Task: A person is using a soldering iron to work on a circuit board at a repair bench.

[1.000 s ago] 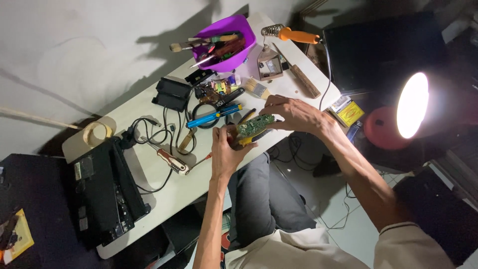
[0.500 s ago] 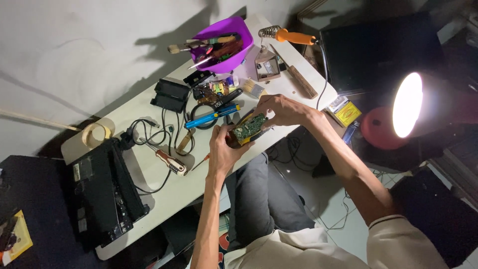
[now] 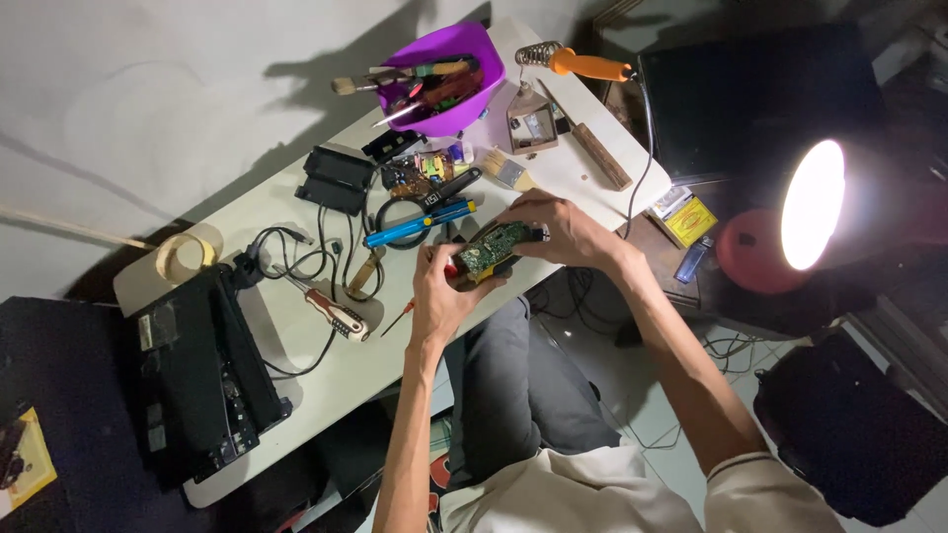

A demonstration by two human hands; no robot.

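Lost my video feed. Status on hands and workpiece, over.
Left hand and right hand both in grip on the green circuit board, held above the white table's edge. Red-handled screwdriver lies nearby; nothing obstructing.

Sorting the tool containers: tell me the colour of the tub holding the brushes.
The tub is bright purple, seen best in the head view, at the table's far end.

Glaring lamp (image 3: 813, 204), hard shadows
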